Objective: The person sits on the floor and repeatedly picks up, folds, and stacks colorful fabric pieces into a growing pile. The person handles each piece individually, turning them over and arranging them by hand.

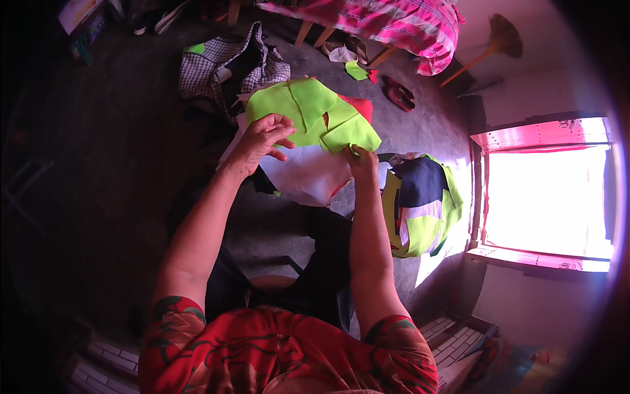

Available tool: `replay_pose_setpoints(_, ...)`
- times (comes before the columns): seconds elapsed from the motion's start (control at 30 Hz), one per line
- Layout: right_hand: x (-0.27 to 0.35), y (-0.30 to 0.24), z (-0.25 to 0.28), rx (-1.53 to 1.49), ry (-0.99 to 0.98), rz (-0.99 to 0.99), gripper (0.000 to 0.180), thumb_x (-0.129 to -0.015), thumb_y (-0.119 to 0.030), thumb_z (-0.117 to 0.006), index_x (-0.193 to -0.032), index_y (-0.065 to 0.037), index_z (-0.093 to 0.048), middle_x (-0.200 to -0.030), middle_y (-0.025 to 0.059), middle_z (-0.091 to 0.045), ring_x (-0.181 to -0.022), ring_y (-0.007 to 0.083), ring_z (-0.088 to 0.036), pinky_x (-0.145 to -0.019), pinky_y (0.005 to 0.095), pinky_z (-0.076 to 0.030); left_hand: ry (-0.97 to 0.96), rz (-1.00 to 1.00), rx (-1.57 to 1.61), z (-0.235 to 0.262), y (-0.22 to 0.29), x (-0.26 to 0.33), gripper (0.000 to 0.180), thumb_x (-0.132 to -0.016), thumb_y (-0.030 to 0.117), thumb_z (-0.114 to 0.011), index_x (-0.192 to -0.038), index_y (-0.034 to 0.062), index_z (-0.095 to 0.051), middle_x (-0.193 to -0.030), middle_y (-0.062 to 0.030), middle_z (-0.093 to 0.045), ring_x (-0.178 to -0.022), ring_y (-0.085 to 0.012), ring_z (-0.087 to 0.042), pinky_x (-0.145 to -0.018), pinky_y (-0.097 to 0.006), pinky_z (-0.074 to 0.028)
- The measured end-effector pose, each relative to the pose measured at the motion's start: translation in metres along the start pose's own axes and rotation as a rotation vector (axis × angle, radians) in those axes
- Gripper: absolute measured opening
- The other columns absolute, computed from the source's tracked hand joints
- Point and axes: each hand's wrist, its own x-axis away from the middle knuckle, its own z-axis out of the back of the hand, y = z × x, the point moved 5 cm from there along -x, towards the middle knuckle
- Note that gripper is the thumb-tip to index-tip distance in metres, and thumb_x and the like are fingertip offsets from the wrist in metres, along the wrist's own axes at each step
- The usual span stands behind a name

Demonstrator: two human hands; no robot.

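Note:
In front of me lies a heap of lime-green cloth pieces (295,105), over white cloth (305,174) with some red cloth (359,105) at its right edge. My right hand (362,161) pinches the near right corner of a lime-green piece between thumb and fingers. My left hand (268,139) hovers over the left side of the heap, its fingers loosely bent and apart, with nothing visible in them. What carries the heap is hidden beneath the cloth.
Right of my right forearm stands a bundle of green, dark and white cloth (420,203). Checked cloth (203,69) lies on the floor beyond. Dark red shoes (398,93), a broom (502,39) and a pink-covered bed (394,23) are farther off. A bright window (545,203) is at right.

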Motion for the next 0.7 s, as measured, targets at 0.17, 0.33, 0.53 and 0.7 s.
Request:
replay_pose_setpoints(0.17,0.035,-0.006,-0.039,0.039,0.202,-0.099,0.052,-0.072,0.004,-0.065,-0.118,0.003,-0.042,-0.11,0.0139,-0.053,-0.088,0.0246,-0.057,-0.066,0.0385,-0.053,0.045,0.001,-0.024,0.017,-0.001,0.007,0.022,-0.086,0.026,-0.059,-0.099,0.0096,-0.055,-0.1,-0.0062,-0.059,-0.082,-0.0147,-0.061,-0.06,-0.026,-0.05)
replay_pose_setpoints(0.33,0.033,-0.042,0.009,0.754,0.731,0.367,0.097,-0.063,-0.007,-0.072,-0.142,-0.007,-0.016,-0.125,0.0203,-0.04,-0.113,0.0363,-0.042,-0.091,0.045,-0.04,0.014,-0.02,0.006,0.004,0.0,0.001,0.021,-0.086,0.025,-0.058,-0.1,0.009,-0.054,-0.099,-0.0053,-0.06,-0.08,-0.0136,-0.061,-0.061,-0.025,-0.049)
replay_pose_setpoints(0.53,0.065,-0.052,-0.065,1.371,0.122,0.562,0.063,-0.069,-0.022,-0.071,-0.125,-0.006,-0.045,-0.123,0.0204,-0.043,-0.115,0.0371,-0.04,-0.093,0.0452,-0.038,0.043,-0.019,-0.017,0.015,0.0,0.002,0.02,-0.089,0.023,-0.054,-0.103,0.0091,-0.053,-0.101,-0.0055,-0.06,-0.08,-0.0135,-0.061,-0.061,-0.025,-0.049)
replay_pose_setpoints(0.7,0.084,-0.035,-0.099,1.494,-0.069,0.37,0.067,-0.073,-0.032,-0.067,-0.13,-0.008,-0.04,-0.126,0.0218,-0.041,-0.113,0.0391,-0.042,-0.091,0.0484,-0.039,0.034,-0.008,-0.005,0.013,-0.003,0.002,0.019,-0.088,0.024,-0.056,-0.1,0.0092,-0.055,-0.099,-0.0058,-0.061,-0.08,-0.0142,-0.062,-0.06,-0.025,-0.05)
